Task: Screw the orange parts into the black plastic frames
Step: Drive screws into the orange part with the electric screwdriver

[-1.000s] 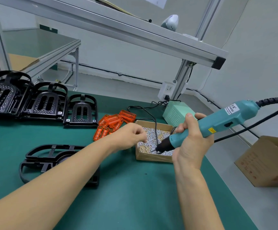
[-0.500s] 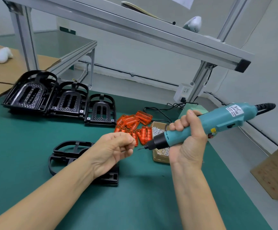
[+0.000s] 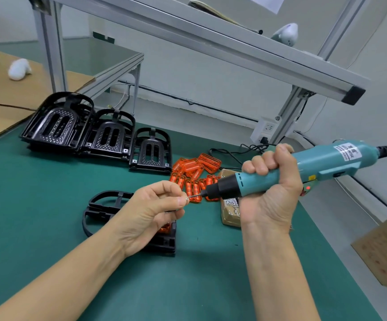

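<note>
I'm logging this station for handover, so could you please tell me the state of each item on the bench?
left hand: pinches a screw at the bit tip
right hand: grips the electric screwdriver, red light on
black frame: flat on the mat
orange parts: loose pile
screw box: open

Bare green mat (image 3: 37, 205) left (frame (image 3: 100, 205) beside).

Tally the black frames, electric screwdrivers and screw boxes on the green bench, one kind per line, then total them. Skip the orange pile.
Black frames: 4, three in a back row and one near the left hand
Electric screwdrivers: 1, in the right hand
Screw boxes: 1
Total: 6
</note>
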